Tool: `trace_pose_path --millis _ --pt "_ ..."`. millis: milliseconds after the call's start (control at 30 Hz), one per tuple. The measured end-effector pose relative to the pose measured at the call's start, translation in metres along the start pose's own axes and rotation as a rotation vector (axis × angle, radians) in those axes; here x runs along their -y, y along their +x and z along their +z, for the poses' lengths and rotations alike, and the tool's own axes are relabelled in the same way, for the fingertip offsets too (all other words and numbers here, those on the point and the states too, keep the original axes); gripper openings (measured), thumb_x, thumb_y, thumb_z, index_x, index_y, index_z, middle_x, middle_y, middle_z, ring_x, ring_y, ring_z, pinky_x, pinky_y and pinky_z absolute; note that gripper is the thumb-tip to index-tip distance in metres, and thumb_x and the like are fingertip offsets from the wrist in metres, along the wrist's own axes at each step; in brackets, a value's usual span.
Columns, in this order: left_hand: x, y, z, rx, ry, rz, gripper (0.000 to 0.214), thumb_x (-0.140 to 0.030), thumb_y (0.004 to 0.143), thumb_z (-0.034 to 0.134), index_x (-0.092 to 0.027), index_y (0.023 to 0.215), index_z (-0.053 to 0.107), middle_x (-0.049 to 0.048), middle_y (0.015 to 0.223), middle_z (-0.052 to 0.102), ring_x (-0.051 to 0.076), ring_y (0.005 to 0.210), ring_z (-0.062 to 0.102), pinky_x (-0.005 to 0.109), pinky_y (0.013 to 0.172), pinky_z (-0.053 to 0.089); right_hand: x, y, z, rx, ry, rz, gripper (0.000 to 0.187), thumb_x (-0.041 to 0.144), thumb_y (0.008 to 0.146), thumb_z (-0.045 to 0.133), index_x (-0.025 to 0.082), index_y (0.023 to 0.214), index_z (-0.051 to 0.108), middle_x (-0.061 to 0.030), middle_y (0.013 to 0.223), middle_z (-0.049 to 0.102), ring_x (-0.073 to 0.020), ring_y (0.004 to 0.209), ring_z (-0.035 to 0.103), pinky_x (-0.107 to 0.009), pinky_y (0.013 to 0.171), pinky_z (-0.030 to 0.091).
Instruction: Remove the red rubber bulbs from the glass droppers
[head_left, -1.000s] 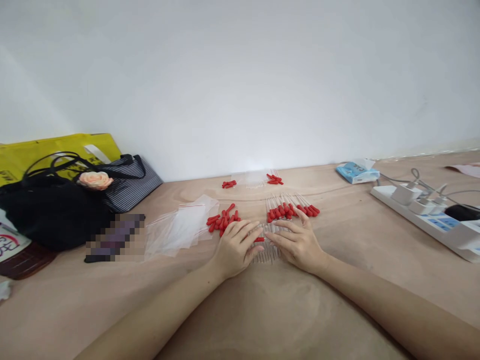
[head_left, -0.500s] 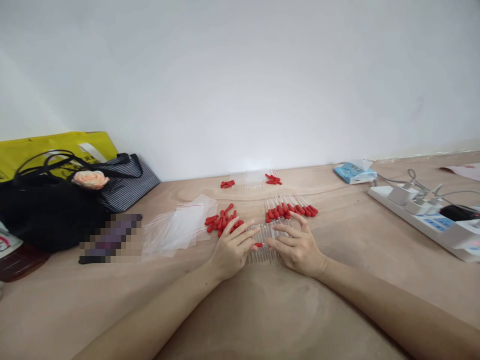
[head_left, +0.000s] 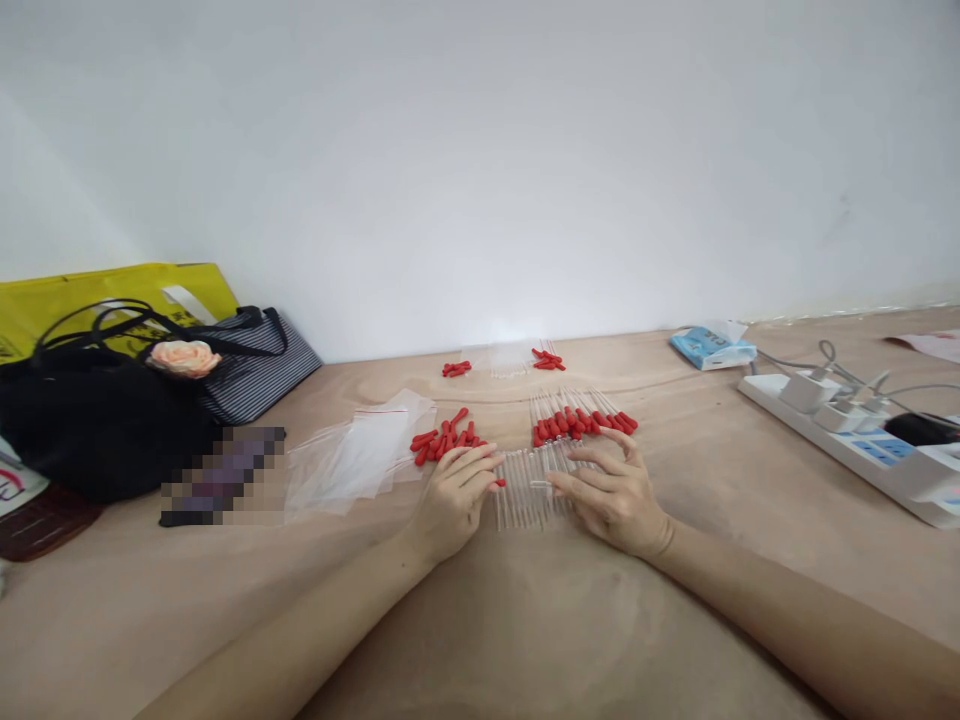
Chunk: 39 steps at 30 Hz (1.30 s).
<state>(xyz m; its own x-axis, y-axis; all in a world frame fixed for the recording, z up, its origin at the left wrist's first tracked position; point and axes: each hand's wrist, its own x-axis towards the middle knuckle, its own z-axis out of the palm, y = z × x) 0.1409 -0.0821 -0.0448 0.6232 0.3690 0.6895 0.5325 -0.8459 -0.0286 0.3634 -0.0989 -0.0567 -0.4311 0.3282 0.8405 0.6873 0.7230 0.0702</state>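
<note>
My left hand (head_left: pixel 456 492) pinches a red rubber dropper bulb, whose tip (head_left: pixel 500 484) shows past the fingertips. Between the thumb and fingers of my right hand (head_left: pixel 613 490) is a clear glass dropper tube (head_left: pixel 538 484), its end pointing left toward the bulb, with a gap between them. Below both hands a row of clear glass tubes (head_left: pixel 517 505) lies side by side on the table. Loose red bulbs (head_left: pixel 448 438) are heaped just beyond my left hand. Beyond my right hand lie several droppers with red bulbs fitted (head_left: pixel 574 422), tubes pointing away.
Clear zip bags (head_left: pixel 360 450) are fanned out at left. Near the wall lie a filled clear bag (head_left: pixel 510 357) and small groups of red bulbs. Bags (head_left: pixel 97 430) crowd the far left; a tissue pack (head_left: pixel 712 346) and a power strip (head_left: pixel 847 440) with cables stand right.
My hands have drawn apart: the left moved left with the bulb, the right slightly right. The tube's end now shows, and more of the row between my hands is uncovered.
</note>
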Motion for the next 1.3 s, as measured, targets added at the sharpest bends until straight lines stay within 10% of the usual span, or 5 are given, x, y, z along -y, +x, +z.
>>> trace_pose_path --millis 200,500,1300 --pt "0.013 0.008 -0.010 -0.091 -0.018 -0.298 0.019 -0.022 0.084 0.043 -0.016 0.088 0.061 0.0049 0.078 0.057 0.014 0.075 0.055 0.026 0.070 0.046 -0.011 0.000 -0.003 0.093 -0.130 0.211 0.022 0.021 0.082 0.048 0.024 0.099 0.063 0.0004 0.061 0.062 -0.0118 0.063 0.051 -0.031 0.073 0.029" --pt "0.096 -0.003 -0.032 0.073 -0.138 -1.079 0.031 -0.028 0.065 0.056 -0.014 0.093 0.061 0.0017 0.069 0.062 0.015 0.060 0.058 0.026 0.059 0.046 -0.002 0.015 0.010 0.105 0.073 0.269 0.016 0.017 0.081 0.047 0.016 0.080 0.063 -0.0004 0.063 0.063 -0.0104 0.058 0.051 -0.027 0.070 0.030" --pt "0.090 -0.004 -0.039 0.154 0.083 -0.973 0.029 -0.038 0.072 0.045 -0.017 0.079 0.064 0.0052 0.083 0.064 0.020 0.074 0.055 0.027 0.067 0.040 0.012 0.023 0.010 0.299 0.036 0.227 0.040 0.056 0.074 0.049 0.022 0.087 0.066 -0.0032 0.072 0.060 -0.0156 0.073 0.047 -0.036 0.075 0.024"
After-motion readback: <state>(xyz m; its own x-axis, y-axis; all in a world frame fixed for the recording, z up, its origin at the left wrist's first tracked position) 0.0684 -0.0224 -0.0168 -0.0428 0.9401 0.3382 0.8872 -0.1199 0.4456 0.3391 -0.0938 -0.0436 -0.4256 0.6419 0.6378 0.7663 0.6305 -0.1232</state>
